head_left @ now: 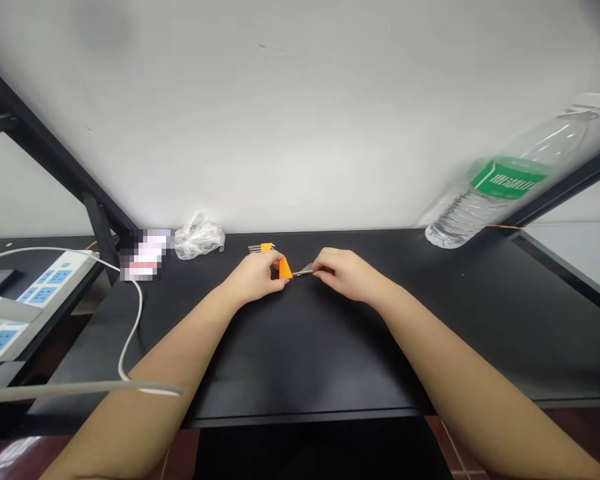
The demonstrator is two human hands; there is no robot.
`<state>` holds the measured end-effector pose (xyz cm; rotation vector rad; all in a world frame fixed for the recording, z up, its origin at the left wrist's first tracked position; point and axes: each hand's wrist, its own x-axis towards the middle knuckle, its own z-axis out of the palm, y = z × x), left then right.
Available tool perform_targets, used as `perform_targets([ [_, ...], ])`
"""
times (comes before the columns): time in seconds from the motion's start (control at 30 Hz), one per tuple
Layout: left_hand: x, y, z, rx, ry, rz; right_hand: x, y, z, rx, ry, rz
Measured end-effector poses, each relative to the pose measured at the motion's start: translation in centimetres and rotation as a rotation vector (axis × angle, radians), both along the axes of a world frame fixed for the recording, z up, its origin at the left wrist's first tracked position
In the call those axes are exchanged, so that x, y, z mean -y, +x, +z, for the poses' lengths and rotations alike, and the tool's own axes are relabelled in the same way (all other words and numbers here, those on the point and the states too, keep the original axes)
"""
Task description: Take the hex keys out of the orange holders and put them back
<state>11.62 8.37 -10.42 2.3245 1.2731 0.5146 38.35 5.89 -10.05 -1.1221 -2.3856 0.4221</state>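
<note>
My left hand [255, 277] is closed on an orange plastic holder [285, 269], pinched between thumb and fingers just above the black table. Thin metal keys [304, 270], which look like hex keys, stick out of the holder's right side. My right hand [341, 272] pinches the far ends of these keys, with the fingertips partly hiding them. Behind my left hand lies a second orange holder [267, 247] with several metal keys pointing left. My left fingers partly cover its lower edge.
A crumpled clear plastic bag [199, 237] and a blurred-out item [147, 255] lie at the back left. The water bottle [500, 180] stands at the back right. A power strip [40, 300] and white cable [139, 313] are on the left. Black frame bars flank the table [310, 360].
</note>
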Motion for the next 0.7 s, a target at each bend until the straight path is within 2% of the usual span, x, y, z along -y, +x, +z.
perform_targets([
  [0.47,0.14,-0.07,0.38,0.007,-0.028,-0.008,0.46,0.45,0.77,-0.083,0.051,0.046],
  [0.7,0.50,0.06,0.88,-0.016,-0.038,-0.031,0.58,0.28,0.54,-0.091,0.078,0.058],
])
